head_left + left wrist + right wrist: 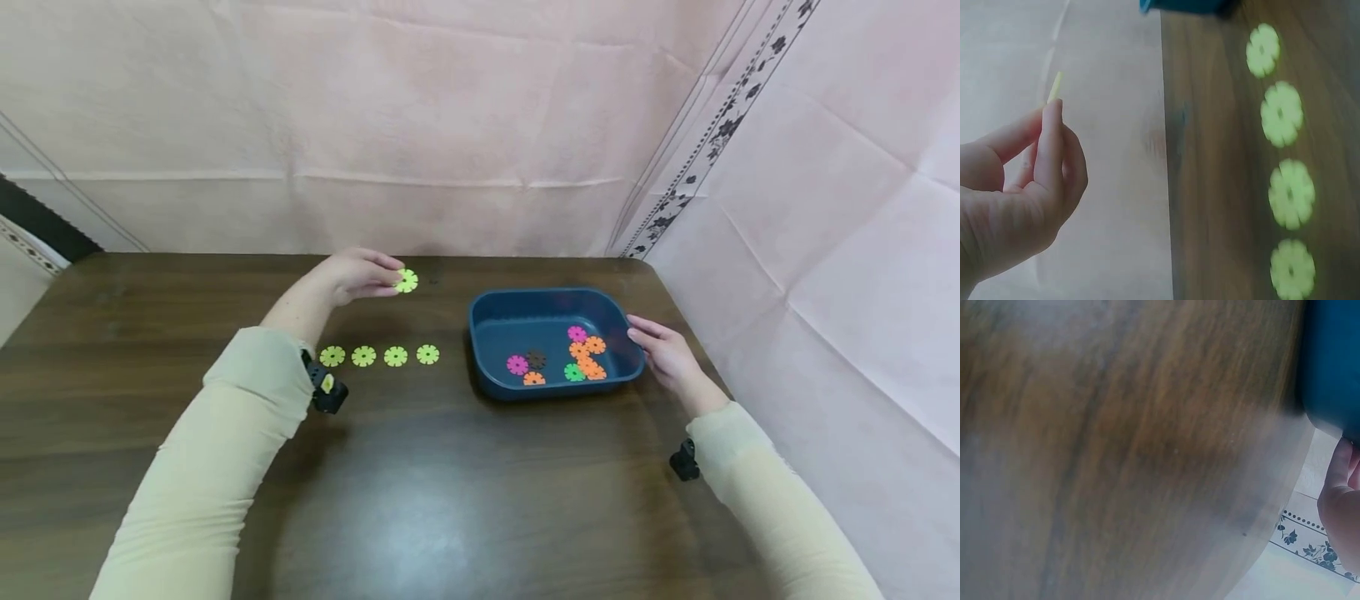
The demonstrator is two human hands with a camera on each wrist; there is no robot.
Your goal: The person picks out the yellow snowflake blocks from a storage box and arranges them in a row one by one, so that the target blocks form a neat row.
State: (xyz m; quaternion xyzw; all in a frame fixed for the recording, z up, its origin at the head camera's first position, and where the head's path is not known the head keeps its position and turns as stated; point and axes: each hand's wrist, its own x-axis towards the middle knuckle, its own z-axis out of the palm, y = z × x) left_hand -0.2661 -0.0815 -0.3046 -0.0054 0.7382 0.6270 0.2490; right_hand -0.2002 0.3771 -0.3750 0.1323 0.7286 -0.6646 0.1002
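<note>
My left hand (360,275) pinches a yellow-green flower-shaped disc (407,281) between thumb and fingers, above the far part of the table. In the left wrist view that disc (1055,86) shows edge-on at the fingertips. Nearer to me, several like discs (363,357) lie flat in a row, just beyond the left wrist. On the right side, my right hand (667,354) grips the rim of a dark blue plastic bin (495,333). Inside the bin lie orange discs (595,345), pink discs (517,364), a green disc (573,372) and a dark disc (536,359).
The brown wooden table (420,492) has rounded far corners. Pale cloth (450,125) hangs right behind its back edge, and another patterned cloth (847,250) closes off the right side. A small black camera (328,392) sits on the left wrist.
</note>
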